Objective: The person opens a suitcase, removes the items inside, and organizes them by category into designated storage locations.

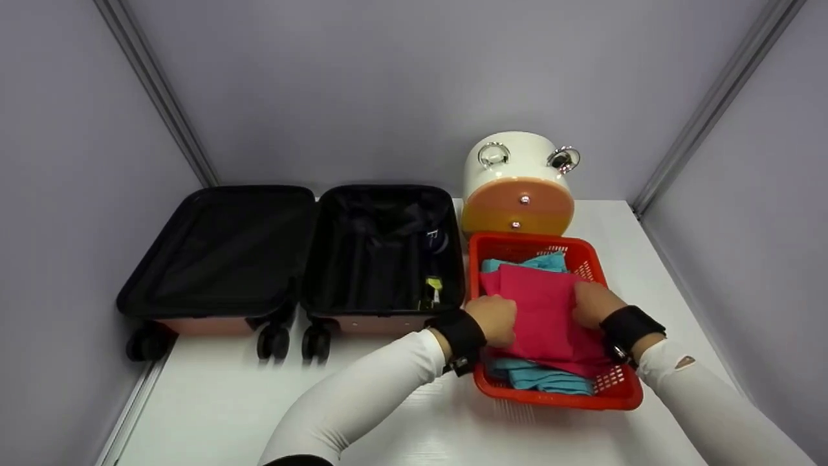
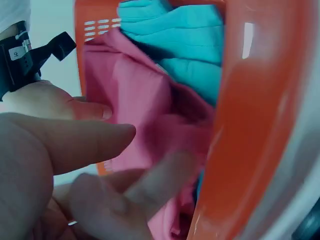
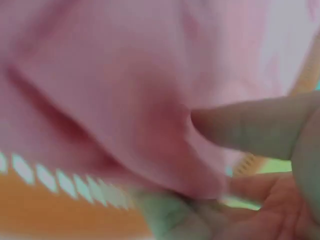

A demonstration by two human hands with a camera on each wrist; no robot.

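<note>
Left hand (image 1: 495,318) and right hand (image 1: 594,304) pinch the pink cloth's (image 1: 543,310) side edges in the red basket (image 1: 556,395). Lifted unevenly, its folds could slump, or drag the teal cloth (image 1: 550,378) beneath over the rim.

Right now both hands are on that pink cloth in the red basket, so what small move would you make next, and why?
Probably lift the pink cloth straight up out of the red basket. The left hand and right hand already hold its two sides, it lies on top of the teal cloth, and the open suitcase stands just to the left.
</note>
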